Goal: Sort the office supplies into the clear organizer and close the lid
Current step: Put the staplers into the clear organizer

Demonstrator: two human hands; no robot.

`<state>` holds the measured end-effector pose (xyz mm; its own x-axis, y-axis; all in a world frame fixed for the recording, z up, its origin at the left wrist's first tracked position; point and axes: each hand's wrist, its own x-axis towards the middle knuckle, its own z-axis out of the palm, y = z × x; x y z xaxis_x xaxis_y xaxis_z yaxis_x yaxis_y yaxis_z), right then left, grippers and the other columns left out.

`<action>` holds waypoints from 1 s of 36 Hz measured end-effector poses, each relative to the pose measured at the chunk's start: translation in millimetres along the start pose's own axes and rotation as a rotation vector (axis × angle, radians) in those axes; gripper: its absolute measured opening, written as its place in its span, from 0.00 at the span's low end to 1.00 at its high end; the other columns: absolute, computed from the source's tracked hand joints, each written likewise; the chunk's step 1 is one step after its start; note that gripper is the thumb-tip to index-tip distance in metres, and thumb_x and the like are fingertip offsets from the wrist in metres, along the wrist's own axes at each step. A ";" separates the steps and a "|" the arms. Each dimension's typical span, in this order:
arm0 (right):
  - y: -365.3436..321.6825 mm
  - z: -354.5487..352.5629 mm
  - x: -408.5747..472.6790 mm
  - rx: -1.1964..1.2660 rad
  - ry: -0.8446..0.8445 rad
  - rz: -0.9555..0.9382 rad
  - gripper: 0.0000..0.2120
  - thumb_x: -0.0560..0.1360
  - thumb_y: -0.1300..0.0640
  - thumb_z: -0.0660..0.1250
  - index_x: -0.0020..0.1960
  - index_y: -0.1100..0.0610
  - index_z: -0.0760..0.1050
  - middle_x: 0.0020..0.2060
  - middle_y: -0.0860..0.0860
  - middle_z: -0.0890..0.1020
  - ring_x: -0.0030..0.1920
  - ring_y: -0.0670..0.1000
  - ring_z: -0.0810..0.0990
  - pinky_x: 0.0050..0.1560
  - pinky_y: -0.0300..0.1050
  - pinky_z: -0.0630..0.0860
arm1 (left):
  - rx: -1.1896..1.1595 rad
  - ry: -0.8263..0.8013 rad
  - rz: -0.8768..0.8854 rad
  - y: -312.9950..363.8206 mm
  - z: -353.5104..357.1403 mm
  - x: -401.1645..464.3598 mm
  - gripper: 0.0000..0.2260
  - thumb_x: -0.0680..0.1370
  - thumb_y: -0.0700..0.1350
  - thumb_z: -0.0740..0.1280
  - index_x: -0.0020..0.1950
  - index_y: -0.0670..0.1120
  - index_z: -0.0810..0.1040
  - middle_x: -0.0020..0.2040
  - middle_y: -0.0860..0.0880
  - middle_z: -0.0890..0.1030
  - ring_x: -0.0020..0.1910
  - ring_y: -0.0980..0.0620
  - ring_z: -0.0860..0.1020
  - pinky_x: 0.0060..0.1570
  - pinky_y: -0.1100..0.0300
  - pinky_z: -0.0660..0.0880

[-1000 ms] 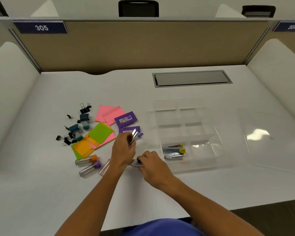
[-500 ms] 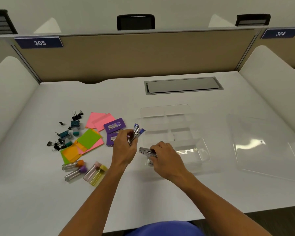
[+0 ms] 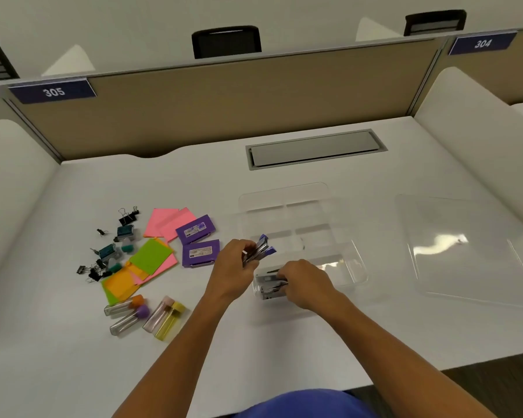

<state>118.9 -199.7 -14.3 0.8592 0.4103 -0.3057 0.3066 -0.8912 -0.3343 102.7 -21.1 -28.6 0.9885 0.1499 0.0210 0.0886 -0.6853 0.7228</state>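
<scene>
The clear organizer lies open on the white desk, its lid flat to the right. My left hand grips two small purple-tipped metal staplers just left of the organizer's front corner. Inside the organizer's front left compartment, my right hand holds a silver stapler low among other staplers. Left of my hands lie two purple staple boxes, coloured sticky notes, binder clips and several capped clear tubes.
A grey cable hatch sits in the desk behind the organizer. Tan partition and white side panels enclose the desk. The desk's front edge runs close to my body.
My right hand carried the silver stapler from the desk in front of the organizer into its front left compartment. My left hand lifted slightly with its staplers. The camera view shifted.
</scene>
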 end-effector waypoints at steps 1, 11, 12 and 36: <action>0.0 0.4 0.9 0.001 0.002 0.006 0.16 0.76 0.52 0.71 0.62 0.51 0.78 0.54 0.52 0.82 0.49 0.53 0.80 0.50 0.44 0.75 | -0.001 -0.007 0.000 1.8 1.3 -0.1 0.14 0.75 0.43 0.72 0.60 0.50 0.76 0.50 0.57 0.75 0.46 0.56 0.77 0.46 0.69 0.72; -1.7 5.3 1.8 -0.085 -0.034 -0.025 0.13 0.77 0.54 0.66 0.61 0.55 0.78 0.54 0.55 0.81 0.50 0.54 0.80 0.52 0.46 0.78 | 0.016 -0.077 0.011 14.4 11.2 2.3 0.15 0.76 0.43 0.71 0.61 0.48 0.75 0.56 0.51 0.78 0.49 0.54 0.77 0.49 0.67 0.72; -1.1 6.0 1.8 -0.084 -0.046 -0.033 0.13 0.78 0.55 0.66 0.62 0.56 0.77 0.55 0.55 0.80 0.51 0.54 0.79 0.54 0.47 0.78 | 0.018 -0.084 0.010 15.3 11.8 2.7 0.15 0.76 0.42 0.71 0.62 0.48 0.75 0.56 0.51 0.78 0.49 0.54 0.77 0.50 0.66 0.72; 35.0 -13.9 -18.4 0.105 0.002 0.049 0.13 0.77 0.56 0.63 0.55 0.47 0.83 0.51 0.52 0.80 0.54 0.52 0.76 0.51 0.50 0.79 | 0.379 -0.314 0.071 37.3 37.0 9.5 0.10 0.76 0.41 0.66 0.58 0.47 0.75 0.55 0.48 0.74 0.45 0.52 0.72 0.45 0.61 0.68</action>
<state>119.5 -241.1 -8.0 0.8730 0.3659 -0.3223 0.2193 -0.8850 -0.4107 120.0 -71.7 -27.1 0.9777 -0.0888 -0.1902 0.0003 -0.9055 0.4243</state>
